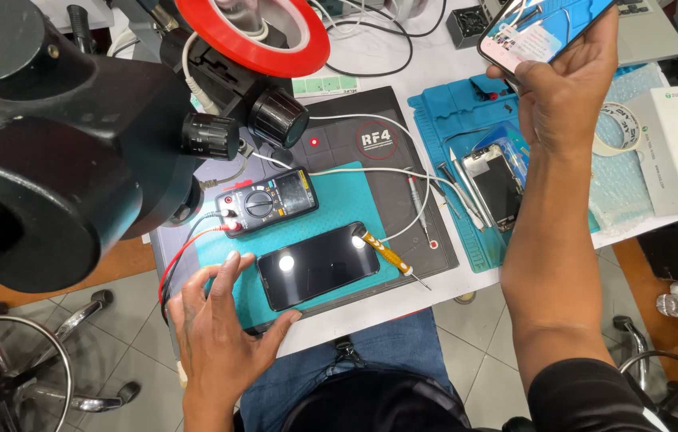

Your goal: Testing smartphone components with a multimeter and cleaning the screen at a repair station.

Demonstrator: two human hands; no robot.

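Two phones in use. Left hand (215, 336) spread open, thumb and fingers touching near end of black smartphone (319, 265) lying screen-up on teal mat (359, 204). Right hand (567, 96) raised, closed around second phone (543, 28) with lit screen. Multimeter (267, 200) just behind black smartphone; yellow screwdriver (387, 256) beside it. Blue tray mat (455, 112) holds opened phone (497, 188) and tweezers (465, 188).

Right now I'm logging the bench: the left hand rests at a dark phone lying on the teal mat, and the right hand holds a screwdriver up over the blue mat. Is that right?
Not quite. In the head view the right hand holds up a lit phone, not a screwdriver; the yellow-handled screwdriver lies beside the dark phone. The left hand does rest at that phone on the teal mat.
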